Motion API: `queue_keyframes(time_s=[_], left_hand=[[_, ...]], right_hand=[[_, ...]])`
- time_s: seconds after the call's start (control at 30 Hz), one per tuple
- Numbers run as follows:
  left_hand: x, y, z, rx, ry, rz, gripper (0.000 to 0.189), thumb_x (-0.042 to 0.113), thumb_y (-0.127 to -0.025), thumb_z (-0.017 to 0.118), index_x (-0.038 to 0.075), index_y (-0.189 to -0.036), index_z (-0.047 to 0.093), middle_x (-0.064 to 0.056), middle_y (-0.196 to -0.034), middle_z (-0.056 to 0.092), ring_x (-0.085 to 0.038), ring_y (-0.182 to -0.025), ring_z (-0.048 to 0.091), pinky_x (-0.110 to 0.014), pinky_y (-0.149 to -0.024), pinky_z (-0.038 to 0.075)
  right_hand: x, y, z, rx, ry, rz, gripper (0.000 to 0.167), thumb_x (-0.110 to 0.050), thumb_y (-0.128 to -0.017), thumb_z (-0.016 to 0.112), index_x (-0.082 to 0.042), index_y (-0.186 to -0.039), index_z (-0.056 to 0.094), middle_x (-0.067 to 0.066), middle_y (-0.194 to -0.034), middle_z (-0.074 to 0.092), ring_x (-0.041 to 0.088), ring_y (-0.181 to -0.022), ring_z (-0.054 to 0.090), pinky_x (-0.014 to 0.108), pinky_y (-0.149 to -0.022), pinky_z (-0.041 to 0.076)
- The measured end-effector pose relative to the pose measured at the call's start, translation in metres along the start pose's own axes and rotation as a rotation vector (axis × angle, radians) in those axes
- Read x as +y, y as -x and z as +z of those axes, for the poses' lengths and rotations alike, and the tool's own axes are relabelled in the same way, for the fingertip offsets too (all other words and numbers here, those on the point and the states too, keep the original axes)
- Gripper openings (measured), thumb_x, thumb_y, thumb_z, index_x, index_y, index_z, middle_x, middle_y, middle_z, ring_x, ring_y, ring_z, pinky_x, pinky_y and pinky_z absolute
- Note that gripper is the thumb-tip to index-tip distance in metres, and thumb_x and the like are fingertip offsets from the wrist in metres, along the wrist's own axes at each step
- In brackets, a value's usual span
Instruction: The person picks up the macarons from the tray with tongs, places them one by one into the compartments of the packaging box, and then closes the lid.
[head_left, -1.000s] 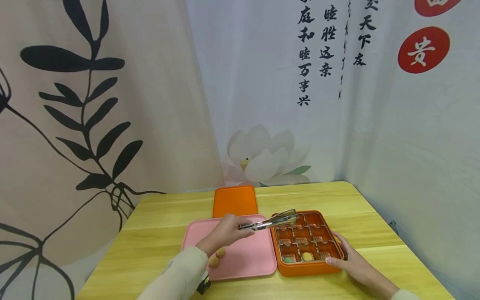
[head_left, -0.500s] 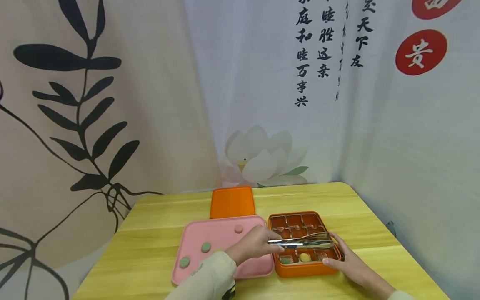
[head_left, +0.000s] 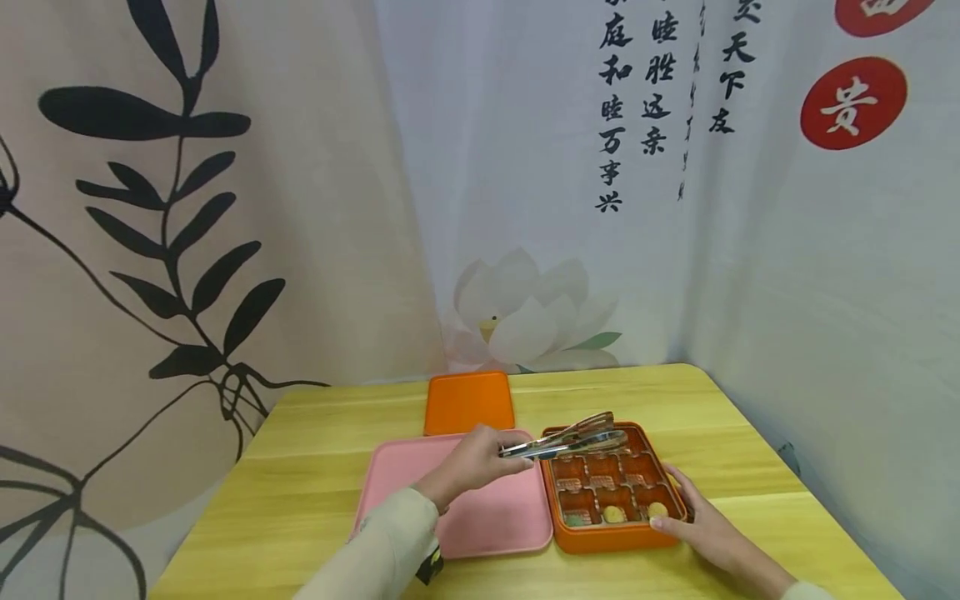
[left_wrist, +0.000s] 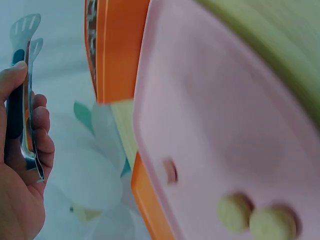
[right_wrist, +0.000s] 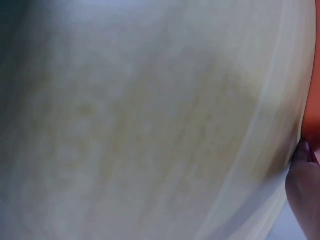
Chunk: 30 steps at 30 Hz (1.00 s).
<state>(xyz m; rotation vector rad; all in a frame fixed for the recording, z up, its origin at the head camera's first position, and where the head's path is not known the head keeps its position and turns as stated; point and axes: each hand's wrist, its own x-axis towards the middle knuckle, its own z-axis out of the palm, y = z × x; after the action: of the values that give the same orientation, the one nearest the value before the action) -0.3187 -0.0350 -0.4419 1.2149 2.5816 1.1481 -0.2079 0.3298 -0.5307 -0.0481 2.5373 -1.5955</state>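
My left hand (head_left: 480,460) grips metal tongs (head_left: 581,437), whose tips point right over the back of the orange box (head_left: 618,540). Nothing shows between the tips. The box has a clear divided insert; in its front row lie a green cookie (head_left: 576,520) at left, a yellow cookie (head_left: 614,514) in the middle and another yellow cookie (head_left: 657,510) at right. My right hand (head_left: 699,518) holds the box's front right corner, thumb in front, fingers along the side. In the left wrist view, a pink cookie (left_wrist: 170,171) and two pale yellow-green cookies (left_wrist: 272,223) lie on the pink tray (left_wrist: 210,95).
An orange lid (head_left: 468,404) lies behind the tray on the wood-patterned table (head_left: 315,467). The tray stands close against the box's left side. My left forearm covers part of the tray in the head view. A printed curtain (head_left: 337,208) hangs behind the table.
The tongs reached right over the box's front right compartments, then came back left and up. A yellow cookie now lies in the front right compartment. The right hand has stayed on the box.
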Motion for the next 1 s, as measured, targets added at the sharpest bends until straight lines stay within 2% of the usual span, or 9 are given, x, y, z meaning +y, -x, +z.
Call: queue_keyframes(time_s=[0.1,0.2,0.3,0.4,0.5,0.63,0.73,1.0], left_hand=[[-0.007,0.005,-0.013,0.017,0.046,-0.053,0.021,0.025,-0.09,0.075,0.015,-0.109,0.076,0.012,-0.071,0.063,-0.003,-0.05,0.038,-0.02,-0.048,0.034],[-0.016,0.013,-0.027,0.034,0.052,-0.083,0.017,0.025,-0.091,0.074,0.015,-0.105,0.076,0.011,-0.074,0.066,-0.004,-0.054,0.045,-0.021,-0.051,0.038],[-0.027,0.023,-0.043,0.072,0.023,-0.115,0.015,0.026,-0.092,0.073,0.016,-0.103,0.076,0.009,-0.073,0.066,-0.005,-0.056,0.048,-0.021,-0.051,0.039],[-0.038,0.034,-0.057,0.127,-0.023,-0.147,0.019,0.027,-0.091,0.074,0.016,-0.106,0.076,0.007,-0.074,0.063,-0.008,-0.056,0.044,-0.023,-0.05,0.038],[-0.05,0.043,-0.069,0.174,-0.028,-0.186,0.023,0.025,-0.091,0.074,0.013,-0.11,0.076,0.004,-0.083,0.067,-0.011,-0.063,0.049,-0.025,-0.054,0.041],[-0.064,0.056,-0.081,0.213,-0.042,-0.234,0.024,0.028,-0.09,0.075,0.017,-0.111,0.076,0.004,-0.096,0.07,-0.014,-0.069,0.053,-0.028,-0.058,0.045],[-0.073,0.066,-0.089,0.226,-0.065,-0.259,0.027,0.031,-0.09,0.075,0.018,-0.113,0.076,0.003,-0.099,0.071,-0.013,-0.07,0.054,-0.029,-0.06,0.047],[-0.093,0.091,-0.107,0.268,-0.144,-0.354,0.032,0.031,-0.089,0.075,0.013,-0.116,0.075,-0.004,-0.106,0.072,-0.014,-0.074,0.055,-0.031,-0.062,0.045]], right_hand=[[0.003,0.003,-0.003,-0.006,-0.03,0.008,0.091,-0.027,-0.097,0.065,-0.01,-0.158,0.001,0.04,-0.152,0.015,0.058,-0.134,0.028,0.064,-0.097,0.039],[0.007,0.005,-0.005,-0.005,-0.035,0.021,0.09,-0.026,-0.097,0.065,-0.01,-0.158,0.001,0.04,-0.152,0.017,0.057,-0.134,0.029,0.063,-0.096,0.04],[0.01,0.004,-0.005,-0.008,-0.035,0.029,0.09,-0.027,-0.097,0.065,-0.01,-0.158,0.001,0.04,-0.151,0.02,0.055,-0.131,0.036,0.061,-0.095,0.042],[0.01,0.002,-0.004,-0.011,-0.043,0.029,0.09,-0.027,-0.097,0.065,-0.01,-0.158,0.001,0.04,-0.15,0.02,0.052,-0.129,0.04,0.06,-0.095,0.043],[0.007,0.001,-0.003,-0.012,-0.057,0.023,0.091,-0.026,-0.096,0.066,-0.01,-0.158,0.001,0.04,-0.15,0.02,0.05,-0.128,0.043,0.06,-0.096,0.043],[0.004,0.0,-0.003,-0.013,-0.051,0.016,0.091,-0.026,-0.096,0.066,-0.009,-0.158,0.001,0.041,-0.15,0.02,0.051,-0.129,0.042,0.061,-0.097,0.041],[0.002,0.0,-0.002,-0.011,-0.045,0.014,0.091,-0.026,-0.096,0.065,-0.01,-0.158,0.001,0.04,-0.149,0.023,0.05,-0.128,0.044,0.06,-0.096,0.042],[0.0,-0.002,-0.001,-0.013,-0.042,-0.007,0.089,-0.025,-0.097,0.065,-0.01,-0.158,0.001,0.039,-0.149,0.025,0.047,-0.127,0.046,0.056,-0.095,0.045]])
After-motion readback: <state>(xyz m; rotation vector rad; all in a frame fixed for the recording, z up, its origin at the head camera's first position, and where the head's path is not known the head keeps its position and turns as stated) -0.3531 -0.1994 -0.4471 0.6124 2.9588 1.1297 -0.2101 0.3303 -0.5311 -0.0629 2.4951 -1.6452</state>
